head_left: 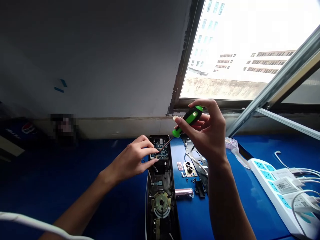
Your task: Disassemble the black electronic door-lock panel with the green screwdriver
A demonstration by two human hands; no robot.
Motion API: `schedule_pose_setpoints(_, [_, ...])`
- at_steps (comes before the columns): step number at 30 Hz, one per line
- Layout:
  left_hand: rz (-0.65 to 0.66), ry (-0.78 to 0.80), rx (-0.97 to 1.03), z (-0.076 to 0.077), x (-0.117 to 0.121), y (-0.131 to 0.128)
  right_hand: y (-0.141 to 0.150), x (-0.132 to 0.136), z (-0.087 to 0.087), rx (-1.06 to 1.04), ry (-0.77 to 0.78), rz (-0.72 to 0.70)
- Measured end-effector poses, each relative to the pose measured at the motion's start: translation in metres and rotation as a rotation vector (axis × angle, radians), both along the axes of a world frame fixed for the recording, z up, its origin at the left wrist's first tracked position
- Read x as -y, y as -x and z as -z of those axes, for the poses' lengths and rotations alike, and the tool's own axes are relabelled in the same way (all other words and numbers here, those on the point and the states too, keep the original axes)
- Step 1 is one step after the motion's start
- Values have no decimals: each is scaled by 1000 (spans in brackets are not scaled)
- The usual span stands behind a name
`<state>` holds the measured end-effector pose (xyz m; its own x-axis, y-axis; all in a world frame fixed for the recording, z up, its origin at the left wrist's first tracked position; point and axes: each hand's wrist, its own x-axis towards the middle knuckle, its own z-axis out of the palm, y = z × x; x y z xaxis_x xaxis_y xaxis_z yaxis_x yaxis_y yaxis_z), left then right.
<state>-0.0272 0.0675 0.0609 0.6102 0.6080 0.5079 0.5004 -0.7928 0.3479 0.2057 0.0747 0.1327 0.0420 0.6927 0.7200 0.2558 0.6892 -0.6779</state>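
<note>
My right grip (203, 131) is closed around a screwdriver (190, 117), its chunky handle of glossy green and black plastic held between thumb and fingers. The thin steel shaft (166, 142) slants down to a green circuit board (160, 150), and its tip is too small to make out against the components. My left grip (132, 160) is half-curled, its fingers (147, 144) arched over the board, though I can't tell whether they pinch anything.

The board sits at the top of a long black door-lock panel (162, 175), which lies flat on the glossy blue bench (250, 206). Lower down the panel, a round brass spindle housing (161, 201) sits among dark moulded recesses. Just to the right lies a slotted dark metal mounting plate (197, 156), with a white wire (192, 160) curving across it. Near it are a small brass plate (190, 170) with two round bosses, a tiny red circuit board (180, 166), a scatter of small screws (193, 181), a black bracket (200, 189) and a smooth cylindrical battery (183, 192) in clear plastic.

Farther right, a white power strip (272, 186) with teal panels holds white chargers (285, 185) trailing cables. Beyond everything, a bright window (225, 50) looks out on pale buildings, and a long aluminium rail (275, 86) slants across it.
</note>
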Motion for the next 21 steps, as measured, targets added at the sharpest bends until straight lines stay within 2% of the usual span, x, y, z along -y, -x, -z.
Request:
schedule_pose_setpoints(7, [-6, -58, 2, 6, -5, 2, 3, 1, 2, 18, -52, -4])
schedule_pose_setpoints(14, [17, 22, 93, 8, -8, 3, 3, 2, 2, 62, -111, -30])
schedule_pose_setpoints(17, [11, 96, 111, 6, -7, 3, 1, 3, 3, 80, -115, -121])
schedule_pose_setpoints(21, [6, 151, 41, 2, -5, 4, 0, 4, 3, 98, -88, -267])
